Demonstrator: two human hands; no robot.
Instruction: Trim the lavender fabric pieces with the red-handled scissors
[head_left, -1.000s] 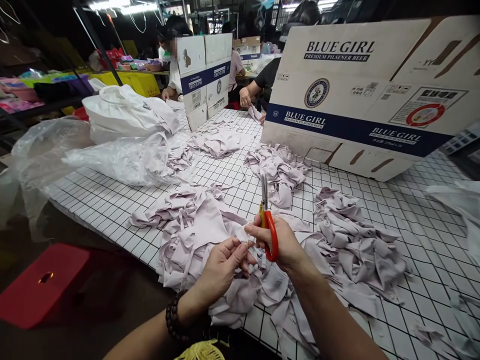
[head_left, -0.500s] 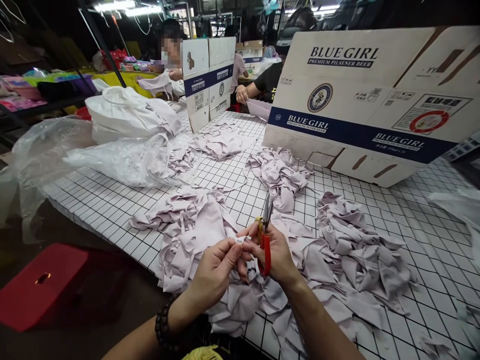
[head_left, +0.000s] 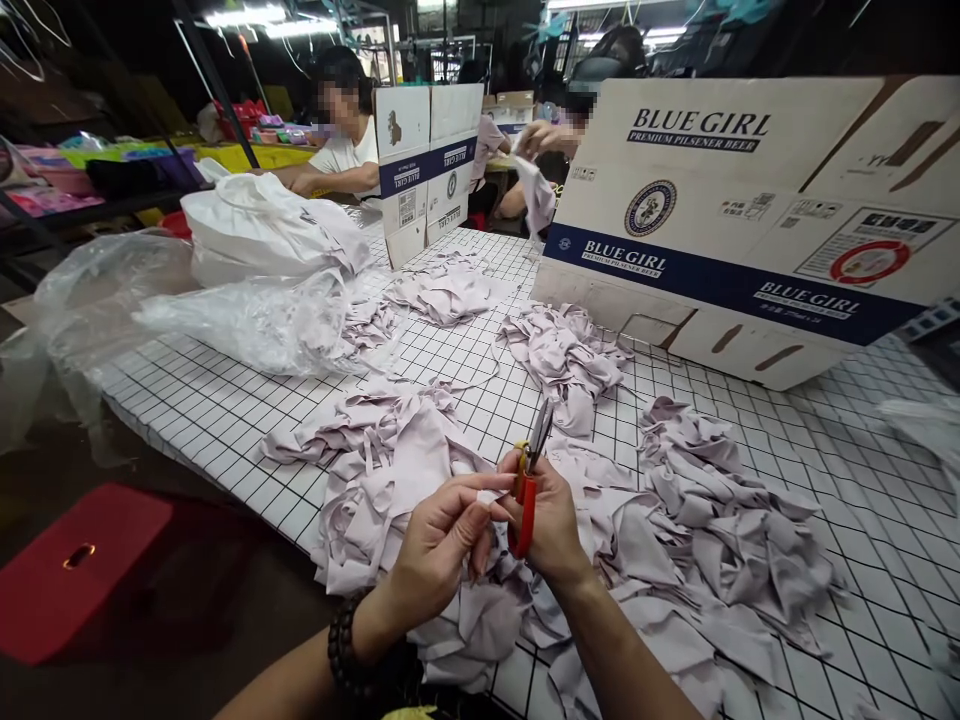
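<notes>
Red-handled scissors sit in my right hand, their metal blades pointing up and away from me. My left hand meets it at the fingertips, pinching a small white piece of fabric between the two hands. Beneath and around both hands lies a heap of pale lilac fabric pieces. Another pale heap spreads to the right of my right hand. A further fabric pile rests just beyond the scissor tips.
An upright "BLUE GIRL" carton stands at the back right, a smaller carton at the back middle. Clear plastic bags and a white sack lie left on the grid-patterned table. A red stool stands lower left. Co-workers sit beyond the cartons.
My hands have shifted slightly, with the left fingers now stretched toward the scissors over the white piece. Across the table, a co-worker's hand has lifted a piece of fabric.
</notes>
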